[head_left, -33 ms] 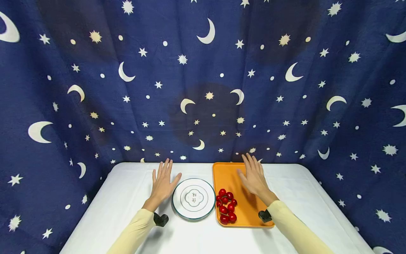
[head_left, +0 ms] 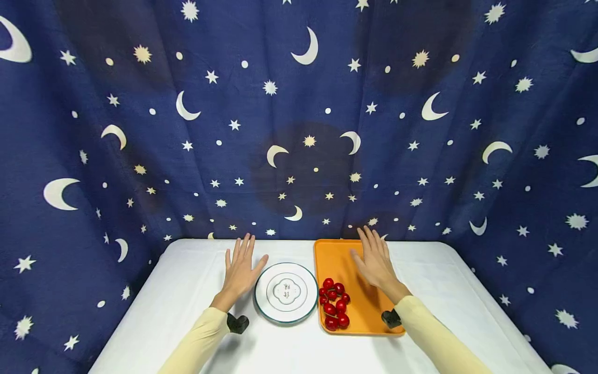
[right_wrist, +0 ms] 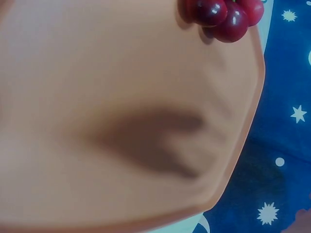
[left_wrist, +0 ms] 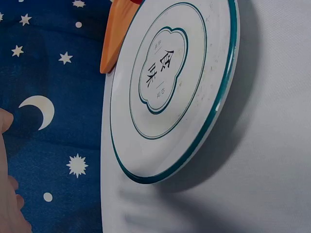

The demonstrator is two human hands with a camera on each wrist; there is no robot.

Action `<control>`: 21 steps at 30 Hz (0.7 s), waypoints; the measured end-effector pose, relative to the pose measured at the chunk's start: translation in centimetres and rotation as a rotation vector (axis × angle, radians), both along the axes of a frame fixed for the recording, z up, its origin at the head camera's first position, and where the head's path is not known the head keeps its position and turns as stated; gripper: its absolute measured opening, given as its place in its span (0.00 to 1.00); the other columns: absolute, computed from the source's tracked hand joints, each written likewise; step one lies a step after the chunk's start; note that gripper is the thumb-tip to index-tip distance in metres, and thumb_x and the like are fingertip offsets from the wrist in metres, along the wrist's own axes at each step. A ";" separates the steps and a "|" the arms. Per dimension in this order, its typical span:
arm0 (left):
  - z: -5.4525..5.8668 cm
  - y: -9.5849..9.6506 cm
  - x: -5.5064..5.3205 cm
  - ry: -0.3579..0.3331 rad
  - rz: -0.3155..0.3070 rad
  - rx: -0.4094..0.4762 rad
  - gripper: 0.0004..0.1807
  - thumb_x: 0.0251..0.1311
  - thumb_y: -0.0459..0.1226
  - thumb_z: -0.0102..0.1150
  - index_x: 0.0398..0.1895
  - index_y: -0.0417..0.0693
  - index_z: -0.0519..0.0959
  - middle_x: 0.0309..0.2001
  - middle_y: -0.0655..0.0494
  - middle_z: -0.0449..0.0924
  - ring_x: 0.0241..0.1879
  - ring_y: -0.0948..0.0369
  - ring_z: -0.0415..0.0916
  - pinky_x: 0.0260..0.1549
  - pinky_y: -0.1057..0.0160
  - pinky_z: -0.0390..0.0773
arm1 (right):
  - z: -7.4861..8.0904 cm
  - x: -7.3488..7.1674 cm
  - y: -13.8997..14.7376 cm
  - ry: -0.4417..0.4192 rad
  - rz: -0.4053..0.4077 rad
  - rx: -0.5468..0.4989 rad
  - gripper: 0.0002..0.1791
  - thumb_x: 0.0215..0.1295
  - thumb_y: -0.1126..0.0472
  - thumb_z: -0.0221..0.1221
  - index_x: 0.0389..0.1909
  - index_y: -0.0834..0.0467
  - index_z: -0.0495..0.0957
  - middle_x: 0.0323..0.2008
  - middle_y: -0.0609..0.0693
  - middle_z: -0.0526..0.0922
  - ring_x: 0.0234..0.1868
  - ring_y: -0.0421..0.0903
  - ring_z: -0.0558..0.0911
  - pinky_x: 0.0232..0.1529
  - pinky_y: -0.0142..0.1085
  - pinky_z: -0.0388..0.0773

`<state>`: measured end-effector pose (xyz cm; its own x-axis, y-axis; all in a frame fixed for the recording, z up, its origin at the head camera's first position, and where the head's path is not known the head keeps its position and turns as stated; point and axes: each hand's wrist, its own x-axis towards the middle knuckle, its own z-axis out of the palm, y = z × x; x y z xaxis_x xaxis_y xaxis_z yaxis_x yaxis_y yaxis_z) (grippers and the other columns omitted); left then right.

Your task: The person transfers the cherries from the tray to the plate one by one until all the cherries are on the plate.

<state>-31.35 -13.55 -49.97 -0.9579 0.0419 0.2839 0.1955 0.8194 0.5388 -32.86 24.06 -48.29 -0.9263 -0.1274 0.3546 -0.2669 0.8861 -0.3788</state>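
My left hand [head_left: 239,272] is held over the white cloth, fingers straight and thumb spread, just left of a round white plate [head_left: 286,310]. A teal rim and dark characters in the middle mark the plate, which also fills much of the left wrist view [left_wrist: 160,126]. Above an orange tray [head_left: 343,259] hovers my right hand [head_left: 376,265], its fingers extended and holding nothing. Its shadow falls on the tray [right_wrist: 97,194] in the right wrist view. Several glossy round red fruits with green stems, like cherry tomatoes [head_left: 341,306], lie at the tray's near left.
White cloth covers the table [head_left: 187,275]. Behind it and at both sides hangs a dark blue curtain [head_left: 299,166] with moons and stars. The plate sits close to the tray's left edge. A dark wrist device [head_left: 238,324] is on each forearm.
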 end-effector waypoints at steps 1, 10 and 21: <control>0.0 0.0 0.1 -0.001 -0.001 0.008 0.45 0.72 0.58 0.48 0.83 0.48 0.49 0.85 0.47 0.45 0.85 0.44 0.35 0.79 0.35 0.30 | 0.0 0.0 0.0 0.001 0.005 -0.005 0.38 0.79 0.49 0.48 0.81 0.61 0.50 0.82 0.64 0.48 0.82 0.67 0.46 0.78 0.68 0.39; -0.6 0.0 0.7 -0.068 0.016 0.090 0.38 0.74 0.50 0.48 0.77 0.34 0.57 0.81 0.37 0.52 0.83 0.39 0.40 0.79 0.36 0.42 | -0.3 0.3 -0.5 0.054 0.118 -0.041 0.35 0.76 0.56 0.52 0.78 0.64 0.56 0.78 0.68 0.56 0.78 0.71 0.55 0.74 0.71 0.50; -3.2 0.4 1.3 -0.166 0.047 0.110 0.31 0.73 0.47 0.51 0.68 0.33 0.67 0.63 0.36 0.70 0.61 0.42 0.65 0.53 0.44 0.63 | -0.4 1.1 -1.7 -0.059 0.239 0.014 0.22 0.72 0.61 0.58 0.64 0.64 0.72 0.57 0.61 0.79 0.60 0.60 0.76 0.62 0.58 0.75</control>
<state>-30.01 -13.12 -53.13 -0.9921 -0.0260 0.1225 0.0600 0.7599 0.6472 -31.79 22.40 -48.70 -0.8880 -0.3503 0.2978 -0.4479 0.8055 -0.3880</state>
